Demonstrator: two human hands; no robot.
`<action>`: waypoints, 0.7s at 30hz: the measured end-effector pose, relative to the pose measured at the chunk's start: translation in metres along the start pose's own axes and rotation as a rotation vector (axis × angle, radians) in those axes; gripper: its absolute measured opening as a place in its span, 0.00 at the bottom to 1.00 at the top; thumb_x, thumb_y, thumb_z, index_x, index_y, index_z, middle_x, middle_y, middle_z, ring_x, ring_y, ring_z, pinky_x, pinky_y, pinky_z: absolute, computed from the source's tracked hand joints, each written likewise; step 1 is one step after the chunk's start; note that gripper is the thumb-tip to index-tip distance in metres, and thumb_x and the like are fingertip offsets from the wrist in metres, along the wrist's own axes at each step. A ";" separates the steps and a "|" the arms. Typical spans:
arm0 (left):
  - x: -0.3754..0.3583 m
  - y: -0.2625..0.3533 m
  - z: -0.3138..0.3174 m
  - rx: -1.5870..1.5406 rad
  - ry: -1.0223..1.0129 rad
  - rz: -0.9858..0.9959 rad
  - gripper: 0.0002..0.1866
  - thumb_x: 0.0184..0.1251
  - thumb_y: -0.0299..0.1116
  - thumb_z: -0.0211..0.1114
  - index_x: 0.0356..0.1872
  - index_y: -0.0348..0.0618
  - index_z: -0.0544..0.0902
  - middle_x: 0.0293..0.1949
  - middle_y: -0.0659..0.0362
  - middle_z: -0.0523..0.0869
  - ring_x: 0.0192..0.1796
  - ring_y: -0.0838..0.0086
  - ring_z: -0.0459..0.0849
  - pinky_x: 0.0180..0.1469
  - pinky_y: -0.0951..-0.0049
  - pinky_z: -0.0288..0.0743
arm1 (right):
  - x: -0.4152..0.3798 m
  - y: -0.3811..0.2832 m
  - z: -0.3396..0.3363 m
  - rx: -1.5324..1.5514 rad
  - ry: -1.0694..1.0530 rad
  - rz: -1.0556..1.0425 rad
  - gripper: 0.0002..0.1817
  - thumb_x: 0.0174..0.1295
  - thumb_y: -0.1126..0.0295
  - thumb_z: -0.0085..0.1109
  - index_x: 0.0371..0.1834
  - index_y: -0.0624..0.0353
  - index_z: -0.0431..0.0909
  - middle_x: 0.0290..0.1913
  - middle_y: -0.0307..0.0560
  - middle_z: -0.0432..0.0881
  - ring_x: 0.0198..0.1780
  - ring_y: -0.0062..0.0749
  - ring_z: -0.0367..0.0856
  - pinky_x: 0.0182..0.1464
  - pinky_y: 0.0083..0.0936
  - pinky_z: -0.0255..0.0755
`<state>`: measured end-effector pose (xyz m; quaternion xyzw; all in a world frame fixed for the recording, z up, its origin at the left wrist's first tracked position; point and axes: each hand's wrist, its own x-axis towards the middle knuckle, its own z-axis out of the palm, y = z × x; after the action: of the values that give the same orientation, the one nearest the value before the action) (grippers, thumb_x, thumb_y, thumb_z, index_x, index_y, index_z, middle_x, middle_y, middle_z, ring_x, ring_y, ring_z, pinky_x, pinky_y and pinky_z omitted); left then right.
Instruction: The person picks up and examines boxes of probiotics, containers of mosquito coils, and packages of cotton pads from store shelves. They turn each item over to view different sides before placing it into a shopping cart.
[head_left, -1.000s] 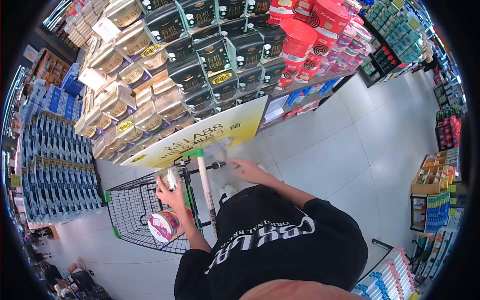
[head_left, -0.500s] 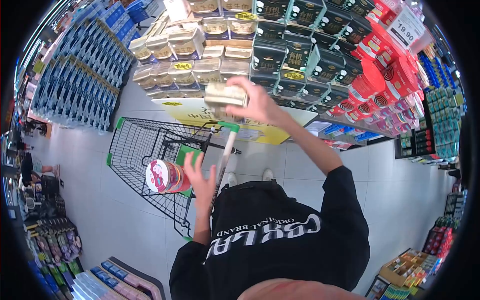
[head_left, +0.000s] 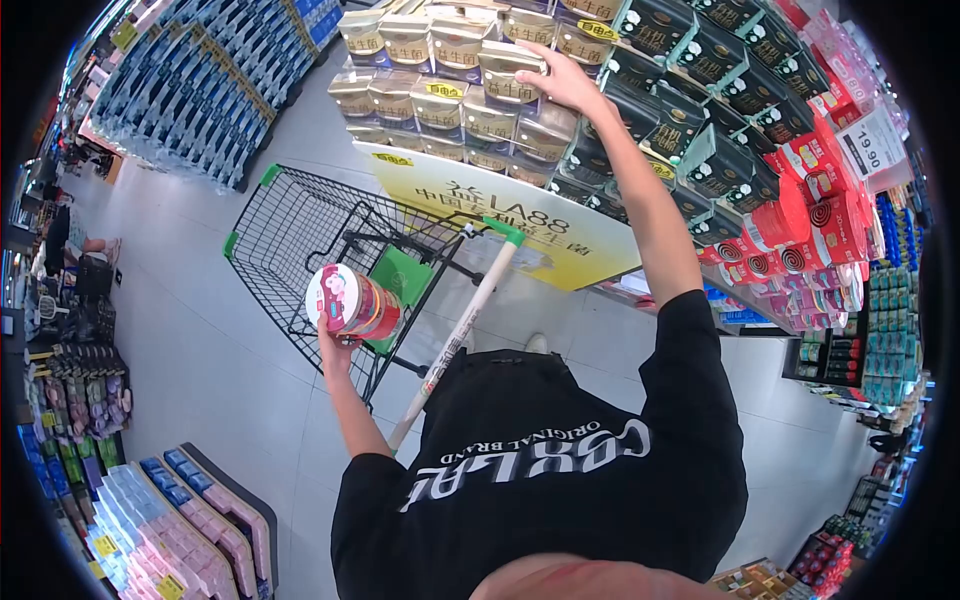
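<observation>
My right hand (head_left: 565,82) reaches up to the display, its fingers closed around the edge of a gold-and-white soft pack (head_left: 507,72) that sits on the stacked gold packs (head_left: 440,108). Below and to the left, my left hand (head_left: 334,348) grips the near side of a round tub (head_left: 372,308) with a pink-and-white cartoon lid. The tub overlaps the child-seat end of a black wire shopping cart (head_left: 300,210) with green corners. Part of the left fingers is hidden behind the tub. The cart's pale handlebar (head_left: 465,325) slants close to my body.
Dark green packs (head_left: 690,100) stand right of the gold ones, above a yellow-and-white sign board (head_left: 520,225). Red tubs (head_left: 780,225) and a price card reading 19.90 (head_left: 872,148) are farther right. Blue packs (head_left: 200,90) rise at upper left; a low pink-and-blue display (head_left: 190,530) stands lower left.
My right hand has carried the gold pack from above the cart handle up onto the stack. My left hand, open beside the tub before, now holds it. The view has shifted.
</observation>
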<state>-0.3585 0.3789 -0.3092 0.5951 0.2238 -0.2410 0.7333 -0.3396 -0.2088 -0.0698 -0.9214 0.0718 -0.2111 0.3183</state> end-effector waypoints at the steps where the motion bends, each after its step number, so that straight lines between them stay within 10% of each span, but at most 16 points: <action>1: 0.012 -0.005 -0.005 -0.008 -0.008 -0.002 0.45 0.56 0.68 0.59 0.69 0.49 0.62 0.67 0.53 0.68 0.67 0.55 0.65 0.58 0.36 0.60 | 0.005 0.009 0.006 -0.097 0.110 -0.239 0.34 0.58 0.53 0.66 0.69 0.42 0.68 0.52 0.58 0.81 0.47 0.43 0.83 0.53 0.37 0.75; 2: 0.013 -0.006 -0.002 -0.018 -0.015 -0.006 0.45 0.56 0.68 0.59 0.70 0.52 0.62 0.68 0.53 0.67 0.68 0.55 0.64 0.56 0.35 0.61 | -0.003 -0.012 -0.001 -0.104 0.024 -0.067 0.36 0.59 0.54 0.65 0.70 0.47 0.66 0.62 0.62 0.74 0.63 0.50 0.73 0.64 0.39 0.66; 8: 0.011 -0.018 -0.003 -0.115 -0.012 0.078 0.33 0.63 0.61 0.56 0.64 0.54 0.69 0.60 0.59 0.77 0.62 0.64 0.73 0.47 0.47 0.72 | -0.029 -0.026 0.021 -0.380 0.255 -0.089 0.43 0.59 0.55 0.65 0.73 0.62 0.55 0.65 0.70 0.67 0.67 0.63 0.65 0.69 0.47 0.59; 10: 0.019 -0.037 -0.018 -0.184 0.011 0.140 0.30 0.64 0.55 0.59 0.62 0.51 0.70 0.57 0.58 0.79 0.58 0.65 0.77 0.42 0.52 0.77 | -0.071 -0.075 0.018 -0.128 0.315 -0.234 0.34 0.61 0.63 0.63 0.70 0.59 0.62 0.64 0.64 0.70 0.65 0.53 0.68 0.66 0.43 0.62; 17: -0.036 -0.031 -0.034 -0.419 0.006 0.105 0.36 0.59 0.52 0.56 0.67 0.46 0.66 0.60 0.53 0.77 0.58 0.57 0.79 0.45 0.48 0.80 | -0.218 -0.097 0.128 0.449 -0.236 0.241 0.23 0.61 0.69 0.64 0.61 0.54 0.75 0.55 0.47 0.81 0.51 0.30 0.80 0.47 0.27 0.75; 21: -0.102 0.009 0.004 -0.456 -0.266 0.016 0.41 0.65 0.63 0.46 0.71 0.42 0.60 0.63 0.45 0.74 0.60 0.47 0.78 0.49 0.39 0.80 | -0.215 -0.169 0.187 0.328 -0.420 -0.223 0.38 0.54 0.57 0.70 0.68 0.53 0.67 0.63 0.55 0.73 0.61 0.45 0.74 0.64 0.38 0.66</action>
<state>-0.4328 0.3856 -0.2388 0.3795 0.1691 -0.2544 0.8733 -0.4524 0.0859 -0.1717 -0.8832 -0.1327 -0.0583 0.4460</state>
